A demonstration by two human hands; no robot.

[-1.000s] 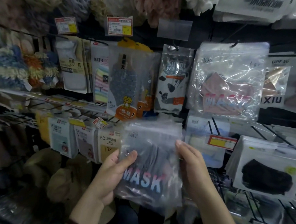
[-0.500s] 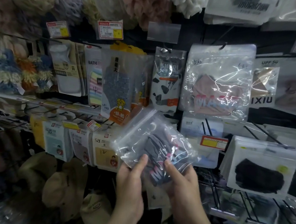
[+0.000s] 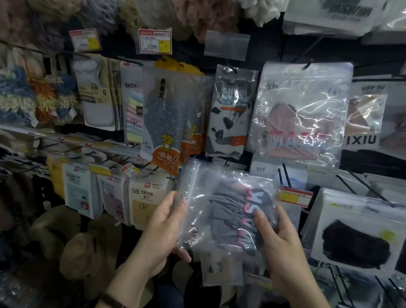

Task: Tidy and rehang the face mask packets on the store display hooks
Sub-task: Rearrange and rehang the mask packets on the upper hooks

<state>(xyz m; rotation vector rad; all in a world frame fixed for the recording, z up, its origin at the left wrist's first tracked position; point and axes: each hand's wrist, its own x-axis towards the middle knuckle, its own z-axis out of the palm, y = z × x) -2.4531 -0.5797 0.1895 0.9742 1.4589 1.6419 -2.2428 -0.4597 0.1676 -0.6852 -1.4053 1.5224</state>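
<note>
The clear packet with the grey mask folded inside is in front of the lower row of the display, held up in both hands and not on any hook. It lies turned on its side. The zip strip runs down its left edge and the MASK lettering climbs upward, so the end that would take a hook points left — I cannot make out the hang hole itself. The left hand grips that zip end, thumb on the front and fingers curled under the back. The right hand grips the opposite end, thumb pressed on the lettering and the rest behind the plastic. Holding both ends like this looks like a way to flatten the slack plastic and swing the clear packet round. My guess is that the step in hand is turning it upright before hanging.

Just above and to the right, a pink mask packet of the same kind hangs upright from a hook, which seems the likely home for this one. Right of the hands a black mask packet hangs in the lower row. A yellow price tag shows just past the clear packet's upper right corner — bare wire prongs stick out above it. The plastic looks slippery and floppy, so the hole may be fiddly to thread
</note>
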